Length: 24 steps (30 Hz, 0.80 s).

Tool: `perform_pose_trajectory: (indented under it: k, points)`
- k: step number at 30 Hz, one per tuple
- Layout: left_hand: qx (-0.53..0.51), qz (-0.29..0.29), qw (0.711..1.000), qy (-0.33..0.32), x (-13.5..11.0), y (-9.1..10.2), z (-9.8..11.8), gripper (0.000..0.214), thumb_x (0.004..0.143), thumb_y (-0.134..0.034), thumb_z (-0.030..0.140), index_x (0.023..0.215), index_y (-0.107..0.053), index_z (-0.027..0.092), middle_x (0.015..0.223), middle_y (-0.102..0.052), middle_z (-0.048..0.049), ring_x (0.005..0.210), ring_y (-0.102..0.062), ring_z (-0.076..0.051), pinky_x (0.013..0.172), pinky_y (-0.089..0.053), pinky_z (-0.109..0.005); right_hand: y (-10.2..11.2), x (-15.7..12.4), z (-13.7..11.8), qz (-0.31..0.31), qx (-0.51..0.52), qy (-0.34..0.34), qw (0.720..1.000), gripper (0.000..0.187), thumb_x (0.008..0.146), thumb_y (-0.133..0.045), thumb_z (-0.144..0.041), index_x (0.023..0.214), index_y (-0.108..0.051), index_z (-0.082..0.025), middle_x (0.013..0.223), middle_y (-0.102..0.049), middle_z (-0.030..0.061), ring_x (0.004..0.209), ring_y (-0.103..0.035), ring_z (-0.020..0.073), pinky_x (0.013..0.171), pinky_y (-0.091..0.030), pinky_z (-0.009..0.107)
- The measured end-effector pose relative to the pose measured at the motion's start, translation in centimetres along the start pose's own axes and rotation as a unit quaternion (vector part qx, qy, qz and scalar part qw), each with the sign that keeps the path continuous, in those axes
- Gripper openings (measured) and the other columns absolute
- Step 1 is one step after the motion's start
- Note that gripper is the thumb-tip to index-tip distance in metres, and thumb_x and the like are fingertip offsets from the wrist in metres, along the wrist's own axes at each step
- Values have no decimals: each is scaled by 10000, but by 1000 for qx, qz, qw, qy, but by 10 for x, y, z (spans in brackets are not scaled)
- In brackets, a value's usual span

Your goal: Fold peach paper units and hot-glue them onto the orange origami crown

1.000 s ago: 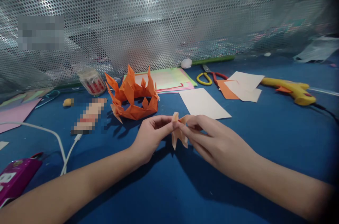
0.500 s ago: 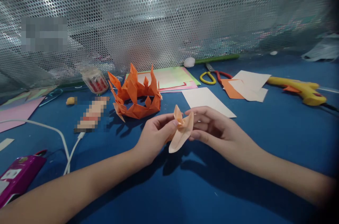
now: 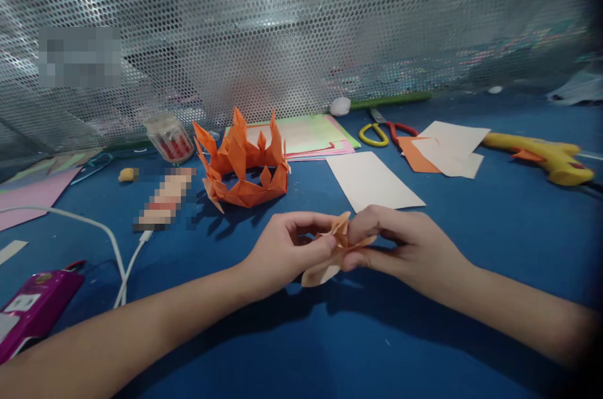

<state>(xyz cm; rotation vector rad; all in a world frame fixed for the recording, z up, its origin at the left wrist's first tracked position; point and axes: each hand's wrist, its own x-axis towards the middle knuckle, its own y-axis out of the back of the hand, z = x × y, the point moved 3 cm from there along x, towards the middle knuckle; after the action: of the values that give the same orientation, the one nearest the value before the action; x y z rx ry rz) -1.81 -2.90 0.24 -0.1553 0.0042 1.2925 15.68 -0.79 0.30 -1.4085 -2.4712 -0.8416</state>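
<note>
Between both hands is a small pale-orange folded paper piece [image 3: 321, 274] with petal-like flaps, held above the blue table. My left hand [image 3: 289, 254] pinches it from the left, thumb on top. From the right, my right hand [image 3: 400, 239] closes thumb and bent fingers on another flap, and its fingers hide part of the folds. Just beyond my left hand stands an orange folded-paper crown [image 3: 247, 195] with pointed tips. A white paper sheet [image 3: 372, 179] lies flat behind my right hand.
Scissors [image 3: 393, 130] with yellow and red handles lie at the back, near stacked coloured paper [image 3: 301, 132]. A yellow glue gun [image 3: 560, 163] rests at the right. Leftward are a glass jar [image 3: 169, 138], a pixelated phone-like object [image 3: 164, 201] on a white cable [image 3: 134, 267], and a purple case [image 3: 40, 305].
My right hand has moved in and now grips the paper piece, where before its fingers were looser at the edge. The piece has turned and sits slightly lower.
</note>
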Motion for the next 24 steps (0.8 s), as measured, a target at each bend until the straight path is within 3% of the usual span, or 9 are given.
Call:
perform_pose_trajectory:
  k: [4,10,12,15,18,21,24]
  points:
    - [2,4,1000,20,0,0,1,244,652,-819,241,886,-852,181,794,-788,-39,659,-663,-151,625,-508,-227,1,-6,3,-25,-108,97,989,170,939,-685,-437,966,-729,-275,815,-777,-7,678,-739,139,632,-585,222]
    - [-16,7,999,41,2,1,2,227,643,-817,227,861,-846,173,791,-785,-41,682,-700,-175,677,-551,-273,4,-2,2,-23,-185,107,977,214,1014,-563,-382,921,-709,-257,795,-751,8,666,-719,141,612,-555,231]
    - [-22,13,999,43,2,2,0,252,626,-830,209,875,-841,171,808,-788,-40,690,-704,-169,691,-553,-270,3,0,-4,-49,-238,146,959,242,1043,-506,-338,902,-678,-240,783,-727,10,638,-693,127,577,-524,213]
    - [-29,30,998,37,2,3,-4,309,609,-847,190,917,-836,175,870,-800,-42,740,-717,-168,734,-562,-267,1,0,-12,-74,-348,216,909,260,1068,-431,-271,932,-646,-219,796,-724,28,626,-680,135,557,-499,222]
    - [-29,45,998,31,3,3,-6,343,634,-858,214,973,-829,173,865,-800,-46,771,-726,-177,760,-572,-278,2,0,-15,-55,-412,217,884,245,1069,-401,-242,985,-629,-213,828,-738,43,631,-691,145,556,-497,234]
    - [-27,55,998,28,3,3,-7,346,643,-864,207,985,-824,172,849,-793,-40,769,-725,-175,766,-580,-282,1,-1,-14,-56,-400,207,891,228,1051,-397,-190,1013,-620,-221,839,-733,36,630,-690,141,544,-491,225]
    - [-24,59,998,29,2,2,-7,351,644,-863,183,992,-818,167,846,-789,-43,766,-727,-182,750,-591,-287,-1,-2,-11,-78,-327,156,929,211,1019,-422,-157,1021,-620,-230,920,-733,45,698,-710,140,586,-534,223]
